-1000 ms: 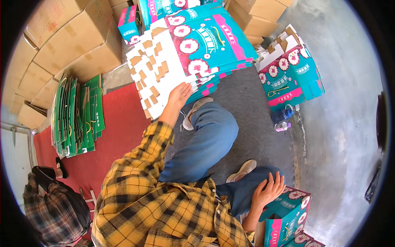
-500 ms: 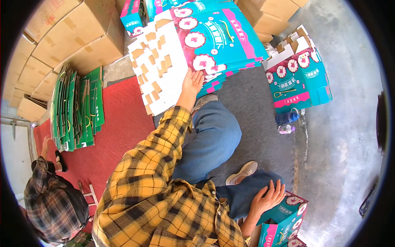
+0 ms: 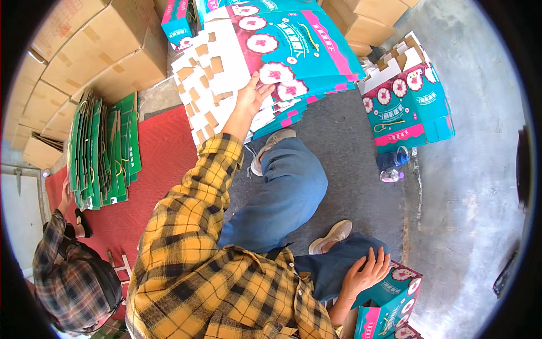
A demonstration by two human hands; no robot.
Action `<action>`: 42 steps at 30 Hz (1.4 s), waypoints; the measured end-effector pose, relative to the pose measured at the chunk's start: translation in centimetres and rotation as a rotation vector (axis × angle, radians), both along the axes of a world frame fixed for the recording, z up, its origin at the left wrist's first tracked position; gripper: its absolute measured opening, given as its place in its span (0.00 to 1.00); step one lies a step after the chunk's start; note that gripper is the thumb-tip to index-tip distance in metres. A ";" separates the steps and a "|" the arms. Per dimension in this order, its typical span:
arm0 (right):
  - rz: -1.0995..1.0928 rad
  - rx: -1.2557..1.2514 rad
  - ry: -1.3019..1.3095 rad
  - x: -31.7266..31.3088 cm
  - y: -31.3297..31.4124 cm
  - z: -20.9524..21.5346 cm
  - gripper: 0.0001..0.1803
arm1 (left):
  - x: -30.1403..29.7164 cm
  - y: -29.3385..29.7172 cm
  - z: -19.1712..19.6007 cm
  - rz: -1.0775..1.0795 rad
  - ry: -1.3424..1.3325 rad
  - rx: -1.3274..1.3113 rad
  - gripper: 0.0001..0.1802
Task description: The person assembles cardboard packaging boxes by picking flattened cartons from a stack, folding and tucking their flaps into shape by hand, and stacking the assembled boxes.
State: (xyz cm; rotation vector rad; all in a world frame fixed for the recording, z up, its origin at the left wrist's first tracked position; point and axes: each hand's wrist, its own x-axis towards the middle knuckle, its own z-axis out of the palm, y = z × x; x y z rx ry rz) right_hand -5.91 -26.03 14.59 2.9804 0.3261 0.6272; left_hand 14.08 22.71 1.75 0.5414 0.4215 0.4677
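Observation:
My left hand (image 3: 252, 95) reaches out to a stack of flattened teal and magenta cardboard gift boxes (image 3: 299, 45). Its thumb and fingers are apart, against the near side of the stack where the printed panel meets the white flaps (image 3: 226, 59). Small brown cut-out patches show along those flaps. The fingers look stretched out rather than wrapped round a sheet. Down at the lower right, my right hand (image 3: 368, 271) rests with spread fingers on my knee and holds nothing. Beside it stands a folded-up teal box (image 3: 384, 288), partly hidden by my arm.
Another batch of teal boxes (image 3: 403, 101) stands at the right, with a blue bottle (image 3: 393, 159) and a small clear bottle (image 3: 391, 175) before it. Green flattened boxes (image 3: 104, 152) lean on the red mat (image 3: 161, 152). Brown cartons (image 3: 96, 45) rise behind. A co-worker (image 3: 76, 271) sits at left.
My left hand has moved up and left along the stack, its palm less turned up. The uppermost box sheets have shifted slightly. The co-worker's hand now reaches the green boxes.

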 end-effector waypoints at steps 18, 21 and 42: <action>0.301 1.607 0.620 12.0 2.1 6.4 0.38 | -18.8 -26.4 14.0 -0.261 -0.117 1.946 0.34; -0.050 1.795 0.756 13.0 1.6 3.3 0.43 | -19.8 -29.6 8.7 -0.488 -0.099 2.073 0.32; -0.074 1.264 1.072 9.9 -5.2 -2.5 0.18 | -19.2 -28.2 4.8 -1.077 -0.038 1.360 0.37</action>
